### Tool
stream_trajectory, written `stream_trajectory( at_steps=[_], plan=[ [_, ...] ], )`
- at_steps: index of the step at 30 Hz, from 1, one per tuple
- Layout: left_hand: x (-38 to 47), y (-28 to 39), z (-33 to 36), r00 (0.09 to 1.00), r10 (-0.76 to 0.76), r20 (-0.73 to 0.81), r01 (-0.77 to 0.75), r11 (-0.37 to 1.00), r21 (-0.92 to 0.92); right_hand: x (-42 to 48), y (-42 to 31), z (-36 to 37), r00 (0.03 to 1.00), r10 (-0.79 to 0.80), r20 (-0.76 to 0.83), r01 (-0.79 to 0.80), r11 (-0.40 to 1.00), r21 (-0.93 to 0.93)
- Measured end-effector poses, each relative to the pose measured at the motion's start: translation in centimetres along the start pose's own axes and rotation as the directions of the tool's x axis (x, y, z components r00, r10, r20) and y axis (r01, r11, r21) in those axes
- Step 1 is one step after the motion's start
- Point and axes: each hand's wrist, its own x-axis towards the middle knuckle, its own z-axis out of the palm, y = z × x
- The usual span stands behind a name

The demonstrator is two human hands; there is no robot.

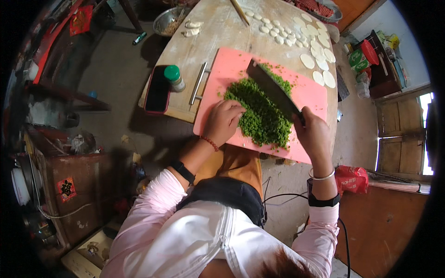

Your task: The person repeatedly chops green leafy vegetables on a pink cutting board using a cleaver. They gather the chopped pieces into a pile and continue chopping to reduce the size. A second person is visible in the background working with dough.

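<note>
My right hand [312, 130] grips the handle of a dark-bladed cleaver [273, 88]. Its blade slants up and left across a heap of finely chopped greens [259, 113]. Under the heap lies a pink cutting board [224, 73] with a metal handle [199, 83] on its left side. My left hand [225, 118] rests at the heap's left edge, with its fingers curled together. Those fingertips are partly hidden, so I cannot make out whether anything is pinched between them. Scattered green bits lie around the blade on the board.
The wooden table [208, 41] bears a phone [157, 89], a green-capped shaker jar [175, 78], a rolling pin [240, 12], small dough pieces [278, 31] and round dough wrappers [318, 48]. A metal bowl [170, 21] with food stands beyond the table's left edge.
</note>
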Motion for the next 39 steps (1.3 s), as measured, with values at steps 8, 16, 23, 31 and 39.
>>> stream_trajectory(
  at_steps=[8,16,23,31,39],
  plan=[
    [-0.1,-0.3,0.1,0.999,0.033,-0.008,-0.033,0.999,0.005,-0.3,-1.4,0.4,0.993,-0.068,0.098,0.063,0.996,0.06],
    [-0.4,-0.1,0.4,0.996,-0.02,-0.086,0.018,1.0,-0.023,-0.7,-1.6,0.6,0.994,-0.08,0.076,0.076,0.996,0.048],
    [-0.6,-0.4,0.4,0.997,-0.021,-0.076,0.021,1.0,-0.004,-0.7,-1.2,1.2,0.999,-0.029,0.037,0.026,0.997,0.077],
    [-0.4,-0.2,0.0,0.994,0.027,-0.106,-0.021,0.998,0.061,-0.4,-1.4,1.1,0.994,-0.07,0.079,0.062,0.993,0.099],
    [-0.4,-0.7,0.3,0.997,0.008,-0.083,-0.006,1.0,0.017,-0.1,-1.1,1.0,0.99,-0.098,0.106,0.09,0.993,0.076]
  ],
)
